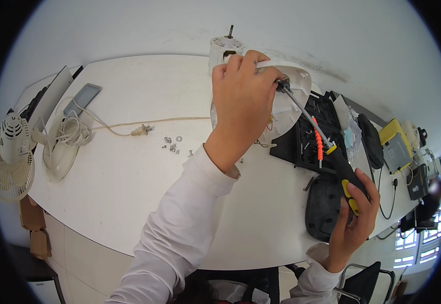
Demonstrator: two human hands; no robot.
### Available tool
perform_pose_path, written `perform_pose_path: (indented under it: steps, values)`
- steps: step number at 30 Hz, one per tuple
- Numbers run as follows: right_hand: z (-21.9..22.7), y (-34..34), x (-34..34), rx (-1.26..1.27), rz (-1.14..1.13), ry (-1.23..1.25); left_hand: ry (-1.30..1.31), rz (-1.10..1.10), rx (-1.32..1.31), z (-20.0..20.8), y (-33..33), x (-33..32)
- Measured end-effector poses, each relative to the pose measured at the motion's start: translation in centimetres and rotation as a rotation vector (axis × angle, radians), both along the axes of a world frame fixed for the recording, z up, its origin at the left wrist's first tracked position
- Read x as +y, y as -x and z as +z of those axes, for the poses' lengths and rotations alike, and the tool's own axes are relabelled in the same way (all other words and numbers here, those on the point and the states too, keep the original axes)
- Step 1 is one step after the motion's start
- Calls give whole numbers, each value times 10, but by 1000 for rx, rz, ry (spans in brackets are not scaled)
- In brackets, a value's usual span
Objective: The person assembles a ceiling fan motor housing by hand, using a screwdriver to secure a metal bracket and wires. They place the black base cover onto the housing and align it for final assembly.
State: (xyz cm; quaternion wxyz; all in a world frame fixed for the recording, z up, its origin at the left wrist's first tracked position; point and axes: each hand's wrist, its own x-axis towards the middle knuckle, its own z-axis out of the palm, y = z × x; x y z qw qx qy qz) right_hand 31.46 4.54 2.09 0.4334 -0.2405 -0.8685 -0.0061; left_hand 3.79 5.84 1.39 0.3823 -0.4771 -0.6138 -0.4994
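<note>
My left hand (242,104) is clamped over the white plastic fan housing (291,96), which stands at the far edge of the white bench (129,202); my fingers (234,63) curl over its upper rim and grip it. My right hand (354,223) is closed around the black and yellow handle of one long screwdriver (327,147), whose steel shaft slants up and left until its tip meets the housing just beside my left thumb. Behind the housing one white motor block with a short metal shaft (225,45) pokes up.

Just right of the housing lies one open black tool case (309,137), with one orange-handled tool (319,144) in it, partly crossed by the screwdriver shaft. One black rounded lid (324,207) rests on the bench below the case, right beside my right hand. Left of my left forearm a small cluster of loose metal screws and washers (172,144) is scattered; I cannot count them exactly, roughly half a dozen. One cream power cord with a two-pin plug (140,130) runs from there to a coil at the left, where one white oval fan base (61,152) lies. One grey phone (83,97) lies flat near the far left corner. One small white fan with a wire grille (10,157) stands beyond the bench's left edge. At the right end sits one yellow and grey box-shaped device (395,144)
</note>
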Motion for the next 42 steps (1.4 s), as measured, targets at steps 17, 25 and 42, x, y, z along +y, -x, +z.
perform_pose_path:
  steps: [17, 25, 42]
  values:
    - [13, 13, -18, -2, -77, -59, -6, 7, -9, 0, 1, 0]
    - [33, 16, -32, -18, -200, 210, -43, 15, -21, -1, 1, 3]
    - [31, 30, -39, 73, -106, 106, -49, 53, 1, -4, 1, 6]
